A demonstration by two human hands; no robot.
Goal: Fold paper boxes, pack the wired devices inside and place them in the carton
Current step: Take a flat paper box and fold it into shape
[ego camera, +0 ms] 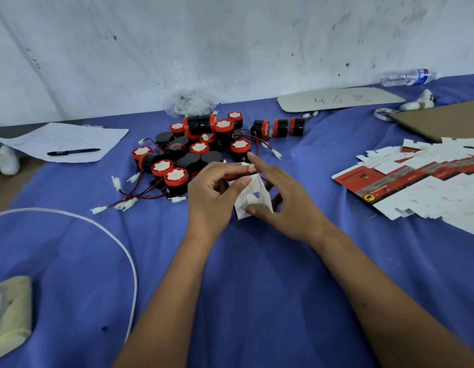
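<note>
**Box-folding step, flaps half formed**

Left hand grips the paper box, fingers curled round its near side, just above the blue tabletop. Right hand holds the other side, thumb under a white flap, index finger straight. Box not yet closed; judged mid-fold. Wired devices heaped just behind; flat box blanks stacked to the right. Next: tuck flaps, then reach for one device

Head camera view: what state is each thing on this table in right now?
paper box: half-folded, flaps open, held in both hands
left hand: gripping the box
right hand: pinching a flap, forefinger straight
wired devices: loose, piled
flat boxes: unfolded, stacked
pen: on paper sheet
water bottle: lying down
</note>
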